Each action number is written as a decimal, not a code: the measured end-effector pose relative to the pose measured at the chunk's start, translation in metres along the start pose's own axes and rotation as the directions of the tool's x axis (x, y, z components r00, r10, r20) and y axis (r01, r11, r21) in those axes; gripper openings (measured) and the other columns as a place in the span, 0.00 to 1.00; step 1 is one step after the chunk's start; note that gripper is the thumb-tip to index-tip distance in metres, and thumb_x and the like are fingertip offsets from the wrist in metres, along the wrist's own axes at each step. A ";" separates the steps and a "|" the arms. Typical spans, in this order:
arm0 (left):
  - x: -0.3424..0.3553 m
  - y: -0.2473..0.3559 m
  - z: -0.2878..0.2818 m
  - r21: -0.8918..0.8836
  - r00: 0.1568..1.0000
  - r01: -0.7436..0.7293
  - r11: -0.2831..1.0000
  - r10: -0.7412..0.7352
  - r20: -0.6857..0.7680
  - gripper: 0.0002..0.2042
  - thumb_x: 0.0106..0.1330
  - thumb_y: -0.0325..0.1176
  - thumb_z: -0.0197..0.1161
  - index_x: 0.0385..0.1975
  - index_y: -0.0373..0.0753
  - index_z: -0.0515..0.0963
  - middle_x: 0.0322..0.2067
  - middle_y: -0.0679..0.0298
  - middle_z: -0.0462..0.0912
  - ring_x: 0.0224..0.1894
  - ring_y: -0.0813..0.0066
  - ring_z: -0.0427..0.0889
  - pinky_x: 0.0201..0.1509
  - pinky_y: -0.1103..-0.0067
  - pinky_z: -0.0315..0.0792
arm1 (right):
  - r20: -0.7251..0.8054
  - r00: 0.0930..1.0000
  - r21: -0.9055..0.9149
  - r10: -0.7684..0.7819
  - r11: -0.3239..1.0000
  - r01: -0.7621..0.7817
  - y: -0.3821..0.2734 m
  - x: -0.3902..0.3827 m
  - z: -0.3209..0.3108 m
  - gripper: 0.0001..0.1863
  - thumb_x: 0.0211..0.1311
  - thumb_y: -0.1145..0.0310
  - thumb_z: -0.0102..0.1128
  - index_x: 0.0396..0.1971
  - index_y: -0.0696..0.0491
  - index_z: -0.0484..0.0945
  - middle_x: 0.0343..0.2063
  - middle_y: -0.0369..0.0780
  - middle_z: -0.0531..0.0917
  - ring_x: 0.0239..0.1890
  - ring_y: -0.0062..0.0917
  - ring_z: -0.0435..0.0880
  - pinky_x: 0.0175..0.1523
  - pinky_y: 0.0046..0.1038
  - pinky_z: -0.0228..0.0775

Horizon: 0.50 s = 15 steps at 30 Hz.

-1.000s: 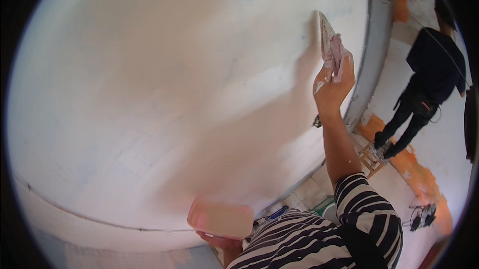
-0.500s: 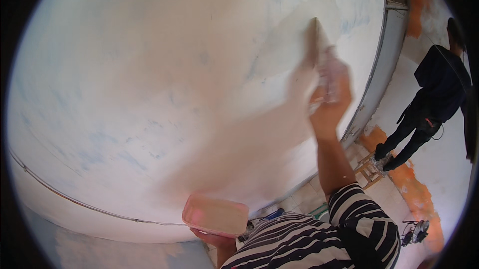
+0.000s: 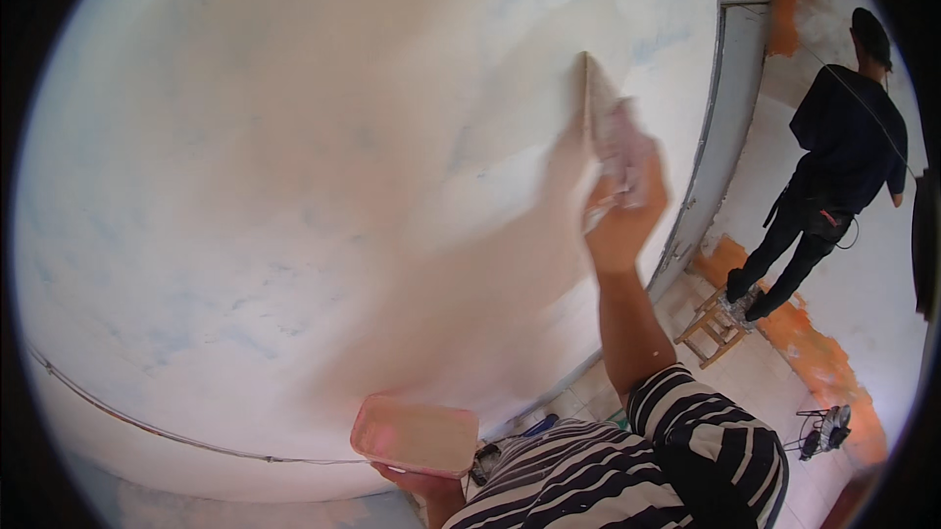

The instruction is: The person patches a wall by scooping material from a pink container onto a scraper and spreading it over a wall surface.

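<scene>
The right hand (image 3: 627, 198) is closed around the handle of a flat scraper (image 3: 601, 107), motion-blurred. The scraper blade extends above this hand, its edge at the pale wall (image 3: 294, 137). The left hand (image 3: 423, 482), lower and to the left, supports a pink tub (image 3: 364, 431) from below; its finger spread cannot be determined. Beige material (image 3: 426, 434) lies in the tub, directly above the left hand.

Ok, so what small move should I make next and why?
Perhaps draw the flat, pale-bladed scraper in your right hand lightly toward the bluish streaks at its right, since they mark the broad white wall and the scraper seems to touch it.
</scene>
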<state>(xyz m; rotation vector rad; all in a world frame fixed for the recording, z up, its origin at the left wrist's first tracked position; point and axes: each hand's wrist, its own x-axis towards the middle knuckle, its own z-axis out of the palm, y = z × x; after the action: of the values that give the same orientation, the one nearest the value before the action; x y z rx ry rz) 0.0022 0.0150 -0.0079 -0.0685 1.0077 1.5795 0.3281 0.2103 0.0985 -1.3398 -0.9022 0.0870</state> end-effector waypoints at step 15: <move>-0.003 -0.014 -0.008 0.128 0.994 0.050 0.991 -0.061 0.086 0.37 0.66 0.71 0.45 0.64 0.48 0.68 0.58 0.65 0.74 0.59 0.61 0.74 0.59 0.60 0.73 | -0.127 0.990 0.026 0.064 0.998 -0.061 0.086 -0.008 -0.042 0.11 0.62 0.77 0.57 0.44 0.61 0.75 0.34 0.40 0.79 0.40 0.25 0.79 0.45 0.27 0.73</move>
<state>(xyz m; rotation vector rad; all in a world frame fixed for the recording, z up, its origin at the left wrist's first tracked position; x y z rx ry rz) 0.0110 0.0063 -0.0188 0.0603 1.0237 1.4526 0.3851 0.1964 0.0226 -1.3377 -0.7500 0.0589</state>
